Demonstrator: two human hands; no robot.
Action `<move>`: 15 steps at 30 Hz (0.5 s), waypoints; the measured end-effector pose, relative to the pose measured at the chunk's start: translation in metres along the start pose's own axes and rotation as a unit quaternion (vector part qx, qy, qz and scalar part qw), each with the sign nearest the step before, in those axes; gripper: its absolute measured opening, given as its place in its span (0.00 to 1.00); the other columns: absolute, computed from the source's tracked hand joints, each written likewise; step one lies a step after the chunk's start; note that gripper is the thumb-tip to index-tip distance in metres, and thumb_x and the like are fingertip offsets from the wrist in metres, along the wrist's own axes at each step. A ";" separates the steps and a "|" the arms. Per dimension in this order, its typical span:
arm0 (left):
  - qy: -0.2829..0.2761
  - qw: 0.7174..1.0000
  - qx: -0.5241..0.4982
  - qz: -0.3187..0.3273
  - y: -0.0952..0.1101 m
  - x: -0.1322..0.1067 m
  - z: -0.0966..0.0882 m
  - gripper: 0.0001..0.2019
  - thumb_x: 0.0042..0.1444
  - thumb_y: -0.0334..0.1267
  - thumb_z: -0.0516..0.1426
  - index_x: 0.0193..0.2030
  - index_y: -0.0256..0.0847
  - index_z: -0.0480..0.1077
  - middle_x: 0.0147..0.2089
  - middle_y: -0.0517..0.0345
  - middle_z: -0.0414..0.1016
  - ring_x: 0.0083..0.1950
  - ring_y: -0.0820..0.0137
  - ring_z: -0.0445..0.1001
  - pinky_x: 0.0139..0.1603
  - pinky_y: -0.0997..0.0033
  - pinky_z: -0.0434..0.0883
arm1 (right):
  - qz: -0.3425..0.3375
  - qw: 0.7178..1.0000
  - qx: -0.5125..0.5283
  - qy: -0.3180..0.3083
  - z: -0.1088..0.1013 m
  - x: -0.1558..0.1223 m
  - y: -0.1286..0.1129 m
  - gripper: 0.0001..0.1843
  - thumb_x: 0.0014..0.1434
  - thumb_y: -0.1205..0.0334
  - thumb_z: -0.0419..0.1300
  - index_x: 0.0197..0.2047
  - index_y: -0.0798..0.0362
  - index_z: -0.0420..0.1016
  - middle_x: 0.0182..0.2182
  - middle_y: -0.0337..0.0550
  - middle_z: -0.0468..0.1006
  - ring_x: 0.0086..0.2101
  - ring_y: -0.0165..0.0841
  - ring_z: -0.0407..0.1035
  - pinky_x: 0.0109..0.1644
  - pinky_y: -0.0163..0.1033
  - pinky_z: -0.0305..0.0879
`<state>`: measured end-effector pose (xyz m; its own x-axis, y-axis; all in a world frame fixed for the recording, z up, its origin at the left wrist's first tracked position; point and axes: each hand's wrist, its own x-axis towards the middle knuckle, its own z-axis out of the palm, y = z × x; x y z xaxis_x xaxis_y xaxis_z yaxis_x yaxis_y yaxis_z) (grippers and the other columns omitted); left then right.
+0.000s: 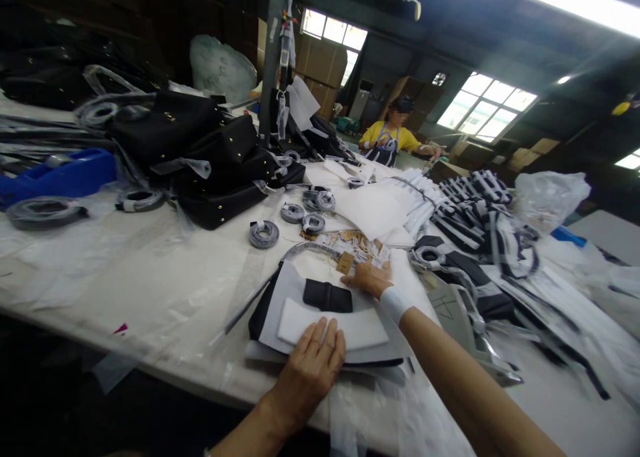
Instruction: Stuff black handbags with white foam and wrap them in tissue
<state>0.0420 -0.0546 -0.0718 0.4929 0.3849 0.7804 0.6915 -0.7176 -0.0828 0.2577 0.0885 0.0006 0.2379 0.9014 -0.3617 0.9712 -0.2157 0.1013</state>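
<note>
A black bag (261, 310) lies on the table before me, with a pale grey sheet (273, 330) over it. On this sheet are a small black strap-like piece (327, 296) and a curved white foam strip (365, 332). My left hand (313, 360) rests flat on the foam strip, fingers stretched out. Beyond the bag, my right hand (370, 280), with a white band at the wrist, has its thumb and fingers closed at the edge of a brown tag (345, 263). A wrapped strap (310, 247) arches behind the bag, near a loose pile of tags (367, 245).
Black bags (215, 157) are stacked at left, beside a blue tape dispenser (60, 175). Several coiled straps (264, 234) and white sheets (373, 210) lie ahead. At right are a grey-green device (457, 317) and wrapped straps (475, 210). A person in yellow (410, 140) works across the table.
</note>
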 end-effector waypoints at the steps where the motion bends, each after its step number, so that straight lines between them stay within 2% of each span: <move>1: -0.001 1.000 -0.001 0.001 0.000 0.000 0.000 0.17 0.69 0.32 0.45 0.55 0.35 0.72 0.58 0.47 0.75 0.61 0.60 0.71 0.63 0.60 0.65 | 0.000 1.000 0.009 -0.004 -0.001 0.002 -0.001 0.32 0.55 0.39 0.62 0.52 0.58 0.76 0.51 0.61 0.77 0.49 0.50 0.73 0.46 0.46 0.68; 3: -0.007 1.000 -0.002 0.004 -0.001 -0.001 0.000 0.17 0.69 0.33 0.45 0.55 0.36 0.71 0.58 0.47 0.75 0.62 0.60 0.71 0.63 0.60 0.65 | -0.006 0.999 0.028 -0.017 -0.002 0.006 -0.003 0.30 0.52 0.43 0.68 0.50 0.56 0.76 0.48 0.57 0.79 0.47 0.47 0.74 0.45 0.44 0.69; 5: -0.011 1.000 0.001 0.009 -0.002 -0.001 0.000 0.17 0.69 0.33 0.45 0.56 0.36 0.71 0.59 0.47 0.74 0.62 0.61 0.71 0.63 0.60 0.65 | -0.017 0.998 0.047 -0.033 -0.002 0.007 -0.005 0.24 0.53 0.48 0.69 0.47 0.55 0.77 0.44 0.52 0.79 0.45 0.43 0.74 0.46 0.44 0.70; 9: -0.014 1.000 0.010 0.016 -0.002 -0.003 0.001 0.17 0.69 0.34 0.45 0.56 0.36 0.70 0.59 0.46 0.74 0.61 0.61 0.71 0.64 0.60 0.64 | -0.045 0.994 0.085 -0.051 0.003 0.007 -0.006 0.13 0.64 0.54 0.62 0.43 0.55 0.75 0.41 0.43 0.78 0.40 0.34 0.74 0.45 0.44 0.72; 13: -0.026 0.999 0.018 0.024 -0.001 -0.005 0.004 0.16 0.69 0.34 0.46 0.58 0.36 0.68 0.61 0.44 0.72 0.62 0.60 0.70 0.64 0.59 0.64 | -0.074 0.987 0.140 -0.023 0.007 0.005 -0.003 0.11 0.65 0.56 0.61 0.40 0.56 0.74 0.38 0.41 0.76 0.36 0.32 0.72 0.42 0.42 0.72; 15: -0.011 1.000 0.013 0.019 -0.001 -0.006 0.006 0.16 0.69 0.33 0.46 0.57 0.36 0.69 0.61 0.45 0.72 0.62 0.60 0.70 0.64 0.59 0.64 | -0.096 0.979 0.180 0.006 0.005 0.003 0.000 0.09 0.63 0.60 0.63 0.35 0.56 0.73 0.33 0.38 0.75 0.33 0.31 0.71 0.39 0.39 0.70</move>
<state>0.0417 -0.0526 -0.0799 0.5298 0.3712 0.7626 0.6859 -0.7164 -0.1277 0.2590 0.0895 -0.0050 0.0517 0.9421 -0.3314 0.9400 -0.1580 -0.3024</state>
